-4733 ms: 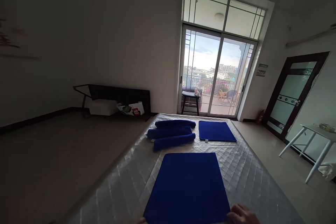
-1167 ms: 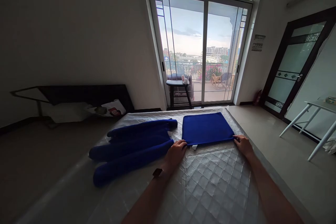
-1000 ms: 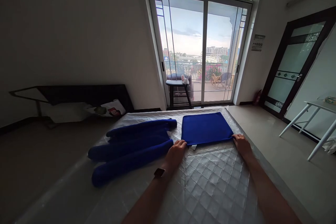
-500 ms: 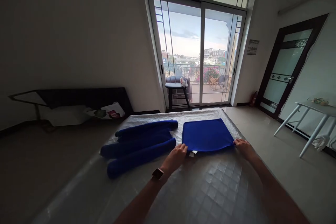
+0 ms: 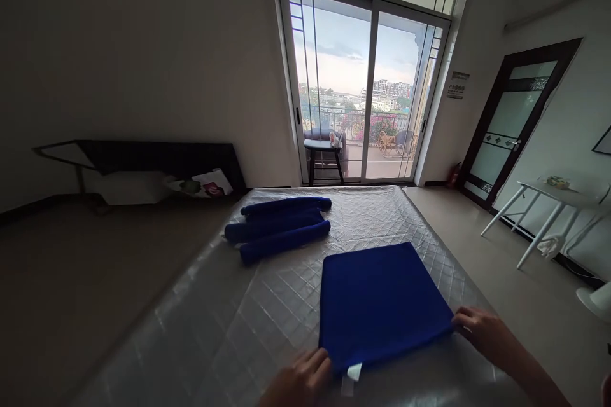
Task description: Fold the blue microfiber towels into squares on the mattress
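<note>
A flat blue cloth square [image 5: 382, 305], like a cover, lies on a mattress with a shiny quilted surface [image 5: 281, 311]. My left hand [image 5: 301, 376] pinches its near left corner, close to a white label [image 5: 354, 372] that sticks out from the near edge. The near right corner is gripped between the fingers of my right hand [image 5: 482, 325]. Farther off to the left, several blue fabric rolls [image 5: 286, 238] lie side by side on the mattress.
Beyond the mattress, a dark stool [image 5: 323, 149] stands before a sliding glass door [image 5: 370, 76]. To the right are a white table [image 5: 563, 194] and a brown-framed door [image 5: 501, 121]. Against the left wall is a dark low frame [image 5: 157, 156] with bags beside it.
Both hands have drawn the blue cloth square nearer, toward the bottom of the view, away from the rolls. The camera view has also shifted.
</note>
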Available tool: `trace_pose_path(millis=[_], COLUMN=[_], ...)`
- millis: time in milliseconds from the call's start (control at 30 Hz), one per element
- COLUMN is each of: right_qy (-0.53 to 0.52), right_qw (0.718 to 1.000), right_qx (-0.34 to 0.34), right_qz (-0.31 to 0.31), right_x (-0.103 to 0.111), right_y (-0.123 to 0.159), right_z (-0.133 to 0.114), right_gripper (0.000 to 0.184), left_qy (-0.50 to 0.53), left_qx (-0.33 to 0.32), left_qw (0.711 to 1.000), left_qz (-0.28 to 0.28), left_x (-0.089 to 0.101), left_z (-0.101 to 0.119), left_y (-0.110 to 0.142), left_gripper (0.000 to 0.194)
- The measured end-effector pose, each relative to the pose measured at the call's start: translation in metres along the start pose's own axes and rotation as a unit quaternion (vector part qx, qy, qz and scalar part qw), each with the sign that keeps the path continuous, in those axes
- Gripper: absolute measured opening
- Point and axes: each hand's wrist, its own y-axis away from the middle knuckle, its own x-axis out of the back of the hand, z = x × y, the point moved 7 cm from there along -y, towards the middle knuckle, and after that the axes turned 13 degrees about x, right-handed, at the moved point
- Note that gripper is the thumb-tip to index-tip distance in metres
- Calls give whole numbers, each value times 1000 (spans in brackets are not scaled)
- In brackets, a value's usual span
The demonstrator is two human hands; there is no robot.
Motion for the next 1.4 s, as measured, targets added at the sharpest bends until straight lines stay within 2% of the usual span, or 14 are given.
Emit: trace_pose_path(millis=[167, 300, 433, 533, 633, 733, 833, 900, 1000, 1067, 1133, 1167, 1233, 1400], right_qy=[-14, 1, 49, 63, 66, 68, 76, 71, 28, -30, -96, -118, -148, -159], right_qw=[990, 985, 983, 978, 972, 962, 949, 946, 957, 968, 973, 971, 965, 962], right_qx=[44, 31, -18, -45, -50, -37, -11, 0, -3, -20, -48, -66, -90, -108], right_qz=[132, 168, 177, 194, 222, 261, 306, 315, 290, 250, 204, 197, 195, 196], right_x=[73, 131, 180, 208, 227, 234, 221, 192, 115, 53, -2, -20, -38, -30], right_y=[-27, -90, -169, -213, -236, -233, -199, -160, -93, -54, -25, -14, 0, 6], right_z=[18, 48, 72, 80, 82, 81, 75, 68, 54, 44, 37, 35, 32, 23], right_gripper=[38, 32, 23, 24, 33, 34, 30, 32, 35, 37, 39, 39, 36, 29], left_qy=[10, -20, -79, -88, -88, -83, -98, -120, -136, -103, -84, -84, -99, -123], left_qx=[55, 55, 112, 142, 144, 134, 95, 42, -25, -55, -55, -58, -57, -61], left_qw=[998, 996, 985, 975, 968, 961, 946, 942, 948, 966, 975, 976, 981, 986], left_qz=[12, 62, 110, 150, 189, 226, 294, 312, 288, 232, 199, 191, 158, 99], left_x=[95, 156, 196, 219, 236, 244, 236, 208, 139, 86, 45, 33, 20, 18], left_z=[-12, -35, -66, -85, -96, -97, -81, -59, -24, -6, 3, 7, 9, 11], left_y=[-70, -153, -238, -281, -300, -294, -253, -207, -122, -70, -31, -19, -8, -8], left_gripper=[20, 19, 16, 24, 47, 55, 38, 24, 16, 25, 35, 37, 37, 32])
